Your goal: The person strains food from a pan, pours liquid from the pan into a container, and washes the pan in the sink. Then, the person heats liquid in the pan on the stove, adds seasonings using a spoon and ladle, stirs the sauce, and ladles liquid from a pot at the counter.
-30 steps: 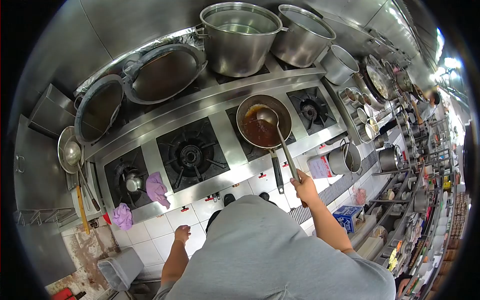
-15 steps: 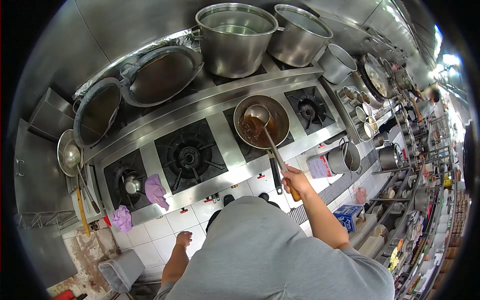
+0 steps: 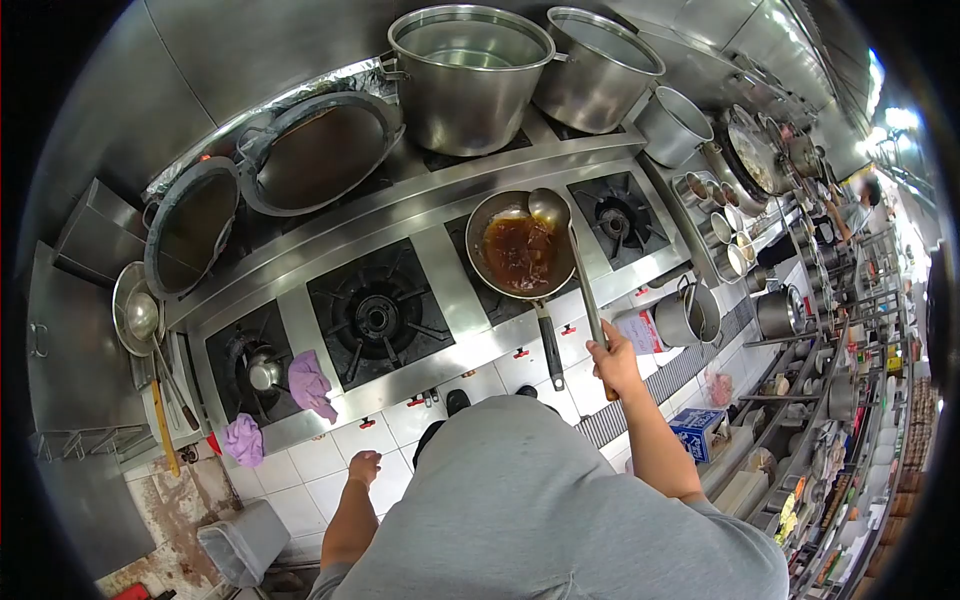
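My right hand (image 3: 614,365) is closed around the handle of a long ladle (image 3: 587,285). The ladle's bowl rests at the upper right rim of a frying pan (image 3: 484,273), which sits on a stove burner. Reddish-brown sauce (image 3: 520,250) with darker bits covers the pan's bottom. The pan's black handle (image 3: 549,345) points toward me, untouched. Low at my left side hangs my left hand (image 3: 364,467), its fingers curled with nothing visible in them, below a purple cloth (image 3: 312,385) on the stove edge.
Two large steel pots (image 3: 470,80) and two dark, wide pans (image 3: 320,155) line the back of the stove (image 3: 425,290). A skimmer and ladle rest in a bowl (image 3: 130,310) at left. A bin (image 3: 243,545) stands on the floor. Another person (image 3: 858,210) is far right.
The ladle's bowl has moved from the sauce in the pan's middle to its upper right rim. My right hand has shifted slightly right; the left hand stays low.
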`<state>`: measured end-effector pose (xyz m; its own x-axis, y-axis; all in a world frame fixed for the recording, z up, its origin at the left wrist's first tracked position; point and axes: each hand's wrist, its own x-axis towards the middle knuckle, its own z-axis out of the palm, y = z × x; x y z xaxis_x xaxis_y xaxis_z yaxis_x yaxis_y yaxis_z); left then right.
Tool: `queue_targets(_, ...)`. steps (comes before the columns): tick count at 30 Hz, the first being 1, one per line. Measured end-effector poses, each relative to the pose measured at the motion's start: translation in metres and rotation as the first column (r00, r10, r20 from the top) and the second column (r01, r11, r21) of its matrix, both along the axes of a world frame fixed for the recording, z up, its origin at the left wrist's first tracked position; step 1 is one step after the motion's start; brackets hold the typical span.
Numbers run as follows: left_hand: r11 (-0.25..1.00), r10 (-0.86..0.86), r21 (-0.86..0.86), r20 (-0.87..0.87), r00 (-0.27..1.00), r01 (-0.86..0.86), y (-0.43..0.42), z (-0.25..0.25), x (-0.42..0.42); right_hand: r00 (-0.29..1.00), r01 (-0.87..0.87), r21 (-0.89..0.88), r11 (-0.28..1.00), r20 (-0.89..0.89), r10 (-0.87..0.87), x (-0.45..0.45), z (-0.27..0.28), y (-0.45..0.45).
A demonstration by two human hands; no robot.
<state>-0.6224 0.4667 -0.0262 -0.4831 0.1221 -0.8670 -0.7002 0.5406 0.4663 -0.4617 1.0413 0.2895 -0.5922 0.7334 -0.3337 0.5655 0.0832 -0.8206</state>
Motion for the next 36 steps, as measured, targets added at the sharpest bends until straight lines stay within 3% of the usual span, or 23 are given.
queue_targets(3, 0.999, 0.034, -0.014, 0.043, 0.998, -0.034, -0.008, -0.003, 0.009, 0.999, 0.024, 0.092, 0.995, 0.034, -0.027, 0.02, -0.014, -0.006)
queue_targets(4, 0.985, -0.116, 0.147, 0.176, 0.978, 0.09, -0.041, -0.057, 0.005, 0.999, 0.021, 0.093, 0.995, 0.033, -0.024, 0.025, -0.014, -0.011)
queue_targets(7, 0.971, -0.232, 0.084, 0.105, 0.967, 0.224, -0.038, -0.047, 0.015, 0.997, 0.069, -0.266, 0.961, 0.033, -0.063, 0.027, 0.007, -0.033)
queue_targets(9, 0.977, -0.192, 0.128, 0.169, 0.967, 0.172, -0.048, -0.068, 0.017, 0.995, 0.084, -0.503, 0.86, -0.008, -0.102, 0.019, 0.007, -0.035)
queue_targets(10, 0.81, -0.572, 0.094, -0.088, 0.815, 0.579, -0.054, -0.08, 0.019, 0.994, 0.091, -0.503, 0.859, -0.006, -0.109, 0.009, 0.002, -0.033)
queue_targets(11, 0.555, -0.8, -0.11, -0.343, 0.492, 0.825, -0.057, -0.086, 0.02, 0.995, 0.074, -0.477, 0.876, -0.02, -0.095, -0.004, -0.005, -0.027)
queue_targets(13, 0.873, -0.483, 0.093, 0.041, 0.874, 0.478, -0.044, -0.061, 0.009, 0.996, 0.06, -0.456, 0.888, -0.033, -0.084, -0.012, -0.008, -0.024)
queue_targets(14, 0.971, -0.238, 0.066, 0.212, 0.948, 0.229, -0.032, -0.035, 0.002, 0.997, 0.063, -0.386, 0.92, -0.021, -0.077, -0.014, -0.007, -0.024)
queue_targets(16, 0.993, -0.117, 0.016, 0.081, 0.99, 0.116, -0.015, -0.006, -0.004, 0.998, 0.062, -0.26, 0.964, 0.001, -0.063, -0.009, -0.004, -0.025)
queue_targets(18, 0.999, 0.042, 0.023, -0.077, 0.996, -0.041, -0.002, 0.021, -0.011, 0.998, 0.054, -0.327, 0.944, 0.028, -0.047, -0.001, 0.015, -0.037)
queue_targets(23, 0.999, 0.002, -0.035, -0.038, 0.999, -0.004, -0.004, 0.025, -0.015, 0.999, 0.021, -0.44, 0.898, -0.029, -0.037, -0.02, -0.007, -0.032)
queue_targets(25, 0.998, -0.054, 0.028, 0.149, 0.987, 0.051, -0.016, 0.012, -0.017, 0.996, 0.065, -0.419, 0.906, -0.023, -0.082, -0.015, -0.014, -0.026)
queue_targets(27, 0.997, -0.077, 0.023, 0.124, 0.989, 0.075, -0.024, -0.005, -0.018, 0.993, 0.1, -0.393, 0.914, -0.022, -0.118, -0.008, -0.009, -0.024)
queue_targets(29, 0.997, 0.053, 0.051, 0.03, 0.998, -0.054, -0.022, 0.002, -0.009, 0.989, 0.132, -0.298, 0.945, 0.109, -0.103, 0.014, 0.004, -0.038)
queue_targets(30, 0.997, 0.076, -0.028, 0.001, 0.997, -0.076, -0.012, 0.02, -0.006, 0.992, 0.122, -0.391, 0.912, 0.074, -0.101, 0.019, 0.002, -0.041)
queue_targets(31, 0.997, 0.071, -0.032, 0.004, 0.997, -0.071, -0.025, 0.001, -0.003, 0.995, 0.096, -0.42, 0.902, 0.07, -0.073, 0.014, 0.01, -0.048)
queue_targets(32, 0.991, -0.129, 0.017, -0.016, 0.991, 0.13, -0.045, -0.031, -0.001, 0.997, 0.075, -0.439, 0.895, 0.045, -0.062, 0.006, 0.009, -0.05)
queue_targets(34, 0.913, -0.407, 0.063, 0.166, 0.898, 0.403, -0.04, -0.032, -0.006, 0.998, 0.03, -0.472, 0.881, -0.033, -0.052, -0.012, -0.002, -0.044)
queue_targets(35, 0.914, -0.406, 0.063, 0.168, 0.898, 0.401, -0.037, -0.029, -0.006, 0.998, 0.03, -0.473, 0.881, -0.031, -0.05, -0.014, -0.009, -0.038)
queue_targets(36, 0.957, -0.29, 0.058, 0.216, 0.932, 0.284, -0.032, -0.021, -0.006, 0.996, 0.057, -0.439, 0.897, -0.039, -0.082, -0.016, -0.016, -0.033)
